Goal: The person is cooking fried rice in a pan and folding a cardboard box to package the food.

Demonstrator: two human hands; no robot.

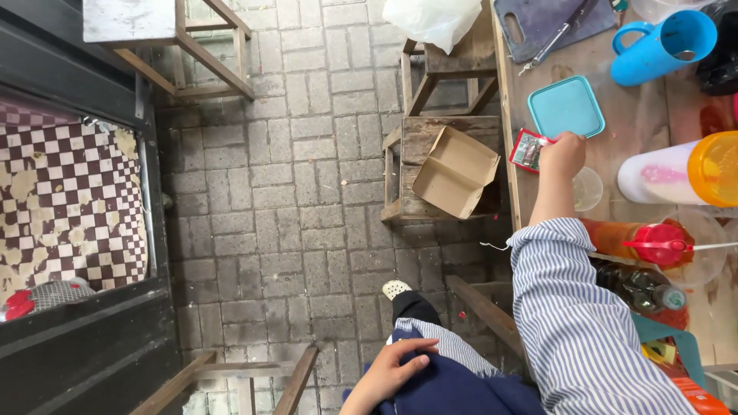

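The right hand [563,152] is stretched out over the wooden bench [638,123], its grip pinched together on a small red sachet [529,151] that it holds at the bench's left edge. Whether the sachet has been opened cannot be told from here; it sits flat between the fingers, with nothing seen pouring out. Just right of the hand, and partly under the wrist, stands a clear plastic cup [588,189], which looks empty or nearly so. Just beyond the hand lies a square teal lid [567,106], flat on the bench.

The left hand [387,370] rests low near the body on dark blue cloth [453,388] over the lap, fingers loosely curled and flat, holding nothing.

Farther out on the bench are a blue jug [665,44] at the far right, a dark cutting board [547,24] with tongs [555,37] on it, and a white bottle with an orange cap [676,170] lying on its side. Nearer the body stand a bottle of red-orange liquid with a red top [634,240] and a darker bottle [636,286].

Left of the bench an open cardboard box [455,170] sits on a wooden stool [430,165], over grey paving [284,192].

As it looks, the sachet is in hand beside the cup, and its contents have not yet gone in.
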